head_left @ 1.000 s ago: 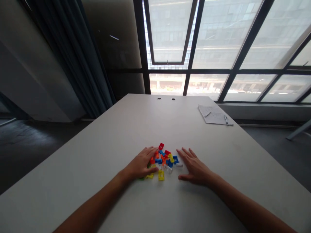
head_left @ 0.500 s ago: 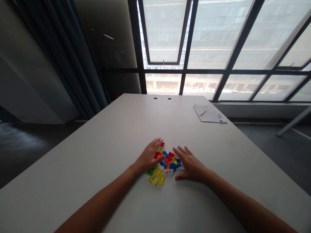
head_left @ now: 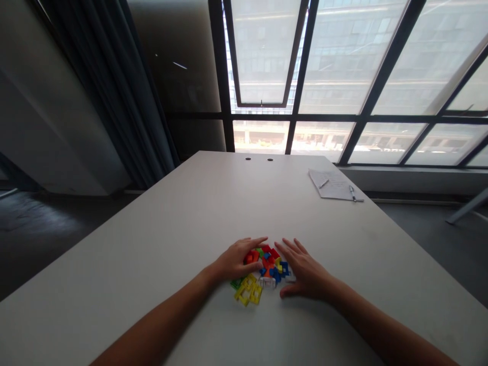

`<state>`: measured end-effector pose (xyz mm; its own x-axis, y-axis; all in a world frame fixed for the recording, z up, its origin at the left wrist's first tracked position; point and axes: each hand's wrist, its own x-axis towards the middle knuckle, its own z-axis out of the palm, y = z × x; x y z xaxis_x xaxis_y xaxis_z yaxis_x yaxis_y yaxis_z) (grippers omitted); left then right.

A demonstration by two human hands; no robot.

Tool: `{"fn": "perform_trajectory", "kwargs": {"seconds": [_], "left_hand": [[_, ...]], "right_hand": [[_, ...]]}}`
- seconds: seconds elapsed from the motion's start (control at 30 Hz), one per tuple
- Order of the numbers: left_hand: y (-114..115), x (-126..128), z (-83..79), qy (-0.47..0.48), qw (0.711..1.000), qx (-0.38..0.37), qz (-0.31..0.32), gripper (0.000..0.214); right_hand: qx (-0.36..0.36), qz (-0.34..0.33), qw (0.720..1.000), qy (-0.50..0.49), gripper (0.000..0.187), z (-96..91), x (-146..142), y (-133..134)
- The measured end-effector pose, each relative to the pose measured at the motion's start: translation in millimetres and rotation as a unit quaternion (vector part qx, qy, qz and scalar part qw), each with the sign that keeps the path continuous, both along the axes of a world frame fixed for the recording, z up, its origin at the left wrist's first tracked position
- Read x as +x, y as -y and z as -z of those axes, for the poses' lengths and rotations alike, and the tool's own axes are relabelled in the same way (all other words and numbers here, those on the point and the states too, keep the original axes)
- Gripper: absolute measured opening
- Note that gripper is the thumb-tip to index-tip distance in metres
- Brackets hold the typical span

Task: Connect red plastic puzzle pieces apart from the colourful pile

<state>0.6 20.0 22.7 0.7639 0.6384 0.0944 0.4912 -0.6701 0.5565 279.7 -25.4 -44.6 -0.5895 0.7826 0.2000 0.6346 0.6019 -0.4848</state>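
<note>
A loose pile of small coloured plastic pieces [head_left: 269, 267] lies on the white table between my hands. Red, orange, blue, white and green ones are bunched together, and several yellow pieces [head_left: 248, 290] with square cut-outs lie at the near left of the pile. My left hand [head_left: 242, 259] curves around the pile's left side, thumb over it and fingers stretched along its far edge, hiding some pieces. On the right side, my right hand [head_left: 303, 272] is spread with its palm towards the pile, close to the blue pieces [head_left: 284, 268]. Neither hand grasps a piece.
The white table [head_left: 213, 203] stretches away towards a large window. Near its far right edge are sheets of paper [head_left: 335, 184] with two pens on them. Two dark round holes [head_left: 248, 159] are set near the far edge. A dark curtain [head_left: 114, 101] hangs at the left.
My left hand's fingers have swung inward over the far edge of the pile, and the pieces there have been drawn closer together. My right hand stays beside the pile. The view has shifted slightly.
</note>
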Motion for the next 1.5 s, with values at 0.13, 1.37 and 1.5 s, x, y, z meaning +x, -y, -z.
{"fn": "perform_trajectory", "kwargs": {"seconds": [0.13,1.37,1.5], "left_hand": [[3.8,-1.0,-2.0,0.046,0.998,-0.044,-0.014,0.068],[12.0,5.7,11.4,-0.043,0.995,0.083,0.027,0.117],[14.8,1.8,2.6,-0.018,0.994,0.099,0.036,0.105]], "right_hand": [[-0.005,-0.004,1.000,-0.010,0.121,-1.9,0.6,1.6],[0.003,0.037,0.999,-0.038,0.124,-1.9,-0.9,8.3],[-0.004,0.053,0.998,-0.034,0.126,1.5,2.1,10.3]]}}
